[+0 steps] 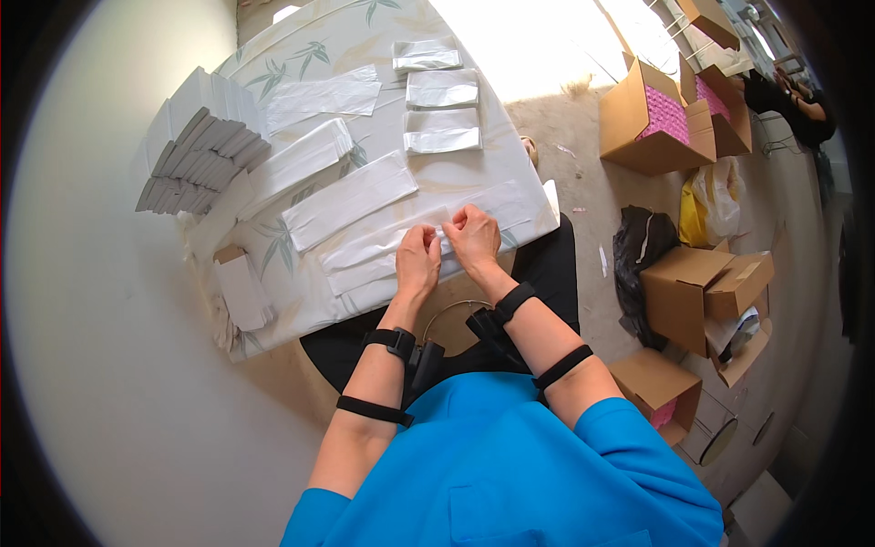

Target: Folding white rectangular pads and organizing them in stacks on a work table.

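My left hand (417, 262) and my right hand (472, 239) meet at the near edge of the table (351, 32), fingers pinched together on a flat white paper sleeve (383, 248). That sleeve lies on top of other white sleeves spread along the table's near side. Beyond it lie two more long white sleeves (349, 199). Both wrists wear black straps.
A fanned stack of folded white boxes (193, 141) stands at the table's left, a single white box (244, 290) near the corner. Silver foil pouches (442, 128) lie in a row at the far side. Open cardboard cartons (649, 118) and bags stand on the floor to the right.
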### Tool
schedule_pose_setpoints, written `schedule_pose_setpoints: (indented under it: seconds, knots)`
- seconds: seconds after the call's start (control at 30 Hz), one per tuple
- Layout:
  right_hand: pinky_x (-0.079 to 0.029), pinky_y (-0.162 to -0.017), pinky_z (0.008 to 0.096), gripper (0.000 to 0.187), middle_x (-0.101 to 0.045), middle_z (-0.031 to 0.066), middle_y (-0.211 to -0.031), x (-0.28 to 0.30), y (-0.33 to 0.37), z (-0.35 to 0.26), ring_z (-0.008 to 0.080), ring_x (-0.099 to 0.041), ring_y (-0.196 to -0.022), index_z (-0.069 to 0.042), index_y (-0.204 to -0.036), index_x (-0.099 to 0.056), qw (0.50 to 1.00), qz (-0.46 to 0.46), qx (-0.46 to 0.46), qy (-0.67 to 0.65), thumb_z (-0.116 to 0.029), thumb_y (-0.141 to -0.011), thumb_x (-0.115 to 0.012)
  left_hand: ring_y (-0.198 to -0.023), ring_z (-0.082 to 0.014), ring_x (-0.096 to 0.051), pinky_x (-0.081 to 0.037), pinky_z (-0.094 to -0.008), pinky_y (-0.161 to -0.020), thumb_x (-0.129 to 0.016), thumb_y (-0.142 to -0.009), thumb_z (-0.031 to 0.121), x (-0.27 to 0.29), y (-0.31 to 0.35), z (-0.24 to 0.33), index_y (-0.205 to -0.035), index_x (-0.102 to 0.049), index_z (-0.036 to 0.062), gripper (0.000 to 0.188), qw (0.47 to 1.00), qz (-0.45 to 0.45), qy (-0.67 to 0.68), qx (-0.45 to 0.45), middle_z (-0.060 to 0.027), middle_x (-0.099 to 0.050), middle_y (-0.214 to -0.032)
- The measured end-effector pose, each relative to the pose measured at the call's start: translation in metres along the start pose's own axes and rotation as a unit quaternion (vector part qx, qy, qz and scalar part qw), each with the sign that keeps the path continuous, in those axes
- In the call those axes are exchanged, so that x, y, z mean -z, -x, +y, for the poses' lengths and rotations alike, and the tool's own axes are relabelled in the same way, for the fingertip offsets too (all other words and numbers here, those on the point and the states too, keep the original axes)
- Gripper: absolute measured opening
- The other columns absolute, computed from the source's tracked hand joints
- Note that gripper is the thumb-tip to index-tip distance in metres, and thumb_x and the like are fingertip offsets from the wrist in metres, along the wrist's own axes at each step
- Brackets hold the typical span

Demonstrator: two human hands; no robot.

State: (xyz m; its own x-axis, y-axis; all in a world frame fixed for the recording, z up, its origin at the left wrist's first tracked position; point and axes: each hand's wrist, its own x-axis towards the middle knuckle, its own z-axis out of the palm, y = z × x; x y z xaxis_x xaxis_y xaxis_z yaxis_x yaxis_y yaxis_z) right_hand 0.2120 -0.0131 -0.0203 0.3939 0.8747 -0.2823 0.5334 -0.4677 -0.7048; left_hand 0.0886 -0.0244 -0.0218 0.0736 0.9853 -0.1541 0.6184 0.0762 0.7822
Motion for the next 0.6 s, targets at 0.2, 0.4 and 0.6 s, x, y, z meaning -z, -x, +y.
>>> schedule_pose_setpoints:
  seconds: [0.2, 0.4, 0.6]
  knots:
    - [-0.052, -0.062, 0.0361, 0.027, -0.067, 0.0098, -0.07, 0.007, 0.002, -0.001, 0.0254, -0.066, -0.066, -0.004, -0.079, -0.065, 1.0, 0.01, 0.018, -0.007, -0.024, -0.067, -0.079, -0.08, -0.0163, -0.059, -0.049, -0.0306, -0.074, -0.058, -0.09, 0.014, 0.001, -0.011, -0.012, -0.099, -0.062, 0.001, 0.016, 0.99, -0.079, 0.072, 0.09, -0.0079, -0.062, -0.089]
    - [-0.053, -0.068, 0.0388, 0.026, -0.07, 0.0081, -0.078, 0.021, 0.015, 0.004, 0.0273, -0.068, -0.074, -0.007, -0.087, -0.067, 0.996, -0.069, -0.027, -0.042, -0.023, -0.068, -0.076, -0.084, -0.0142, -0.054, -0.046, -0.0294, -0.079, -0.054, -0.094, 0.021, 0.012, -0.008, -0.004, -0.098, -0.063, 0.0027, 0.021, 0.985, -0.136, 0.082, 0.069, -0.006, -0.056, -0.091]
    - [-0.053, -0.067, 0.0392, 0.018, -0.07, 0.0114, -0.076, 0.018, 0.023, 0.001, 0.0295, -0.067, -0.073, -0.008, -0.08, -0.072, 0.993, -0.086, -0.036, -0.074, -0.025, -0.073, -0.07, -0.08, -0.0185, -0.055, -0.045, -0.0306, -0.074, -0.059, -0.091, 0.032, 0.013, -0.009, -0.013, -0.095, -0.065, 0.0014, 0.032, 0.978, -0.119, 0.147, 0.087, -0.0107, -0.057, -0.089]
